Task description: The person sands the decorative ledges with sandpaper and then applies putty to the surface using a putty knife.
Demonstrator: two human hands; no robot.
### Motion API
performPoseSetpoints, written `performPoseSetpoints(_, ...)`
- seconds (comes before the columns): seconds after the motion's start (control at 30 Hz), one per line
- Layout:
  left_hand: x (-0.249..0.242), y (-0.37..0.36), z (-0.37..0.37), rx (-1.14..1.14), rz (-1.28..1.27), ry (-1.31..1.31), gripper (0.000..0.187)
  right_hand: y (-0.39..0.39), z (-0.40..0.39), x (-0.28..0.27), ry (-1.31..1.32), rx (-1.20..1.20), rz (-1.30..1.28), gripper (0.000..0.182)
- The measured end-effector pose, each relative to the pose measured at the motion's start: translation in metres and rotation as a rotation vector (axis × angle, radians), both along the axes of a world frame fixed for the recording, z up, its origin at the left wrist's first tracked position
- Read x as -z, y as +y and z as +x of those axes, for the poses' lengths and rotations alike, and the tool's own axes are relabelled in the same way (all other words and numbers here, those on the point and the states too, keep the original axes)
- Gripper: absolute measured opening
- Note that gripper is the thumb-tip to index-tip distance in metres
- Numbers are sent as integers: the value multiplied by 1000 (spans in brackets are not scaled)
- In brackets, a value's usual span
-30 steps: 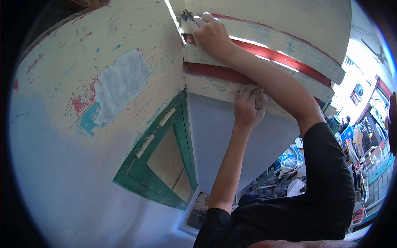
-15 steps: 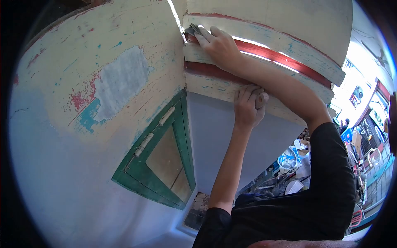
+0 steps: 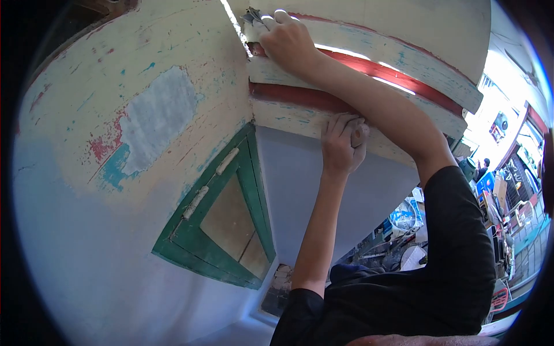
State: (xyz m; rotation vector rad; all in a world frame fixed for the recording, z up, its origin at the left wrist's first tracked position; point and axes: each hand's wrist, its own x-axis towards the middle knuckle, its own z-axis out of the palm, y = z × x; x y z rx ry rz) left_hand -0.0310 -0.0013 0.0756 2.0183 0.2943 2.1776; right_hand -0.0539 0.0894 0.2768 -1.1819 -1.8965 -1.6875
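At the top, my right hand point(image 3: 283, 40) is closed on a dark, thin, crumpled piece point(image 3: 252, 16), against the pale ledge beside the wall corner. Lower down, my left hand point(image 3: 343, 141) is wrapped round a tan thing with a rounded end point(image 3: 360, 135), too covered to name. Its fingers lie against the lower pale moulding point(image 3: 294, 120), under my right forearm. Between the pale bands run red grooves point(image 3: 300, 97), with bright light on the upper one.
A scuffed cream wall point(image 3: 63, 121) with a grey patch point(image 3: 161, 118) stands at the left. Below the corner is a green frame point(image 3: 199, 251) with two whitish hinges. Cluttered items point(image 3: 404, 216) and a distant person point(image 3: 483, 167) show at the right.
My right hand has moved up and slightly left with the dark piece, from the red groove to the pale ledge above it. My left hand keeps its hold at the lower moulding.
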Motion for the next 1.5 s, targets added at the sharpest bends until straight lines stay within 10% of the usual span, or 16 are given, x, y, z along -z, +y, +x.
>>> performPoseSetpoints(0.33,-1,0,-1,-18,0,-9,13,-10,6,-6,3,59,-27,45)
performPoseSetpoints(0.53,1,-3,0,-19,-1,-35,13,-40,46,31,-90,-222,133,26)
performPoseSetpoints(1.5,5,-4,13,-11,-39,-73,11,-35,34,-19,-16,-132,101,26)
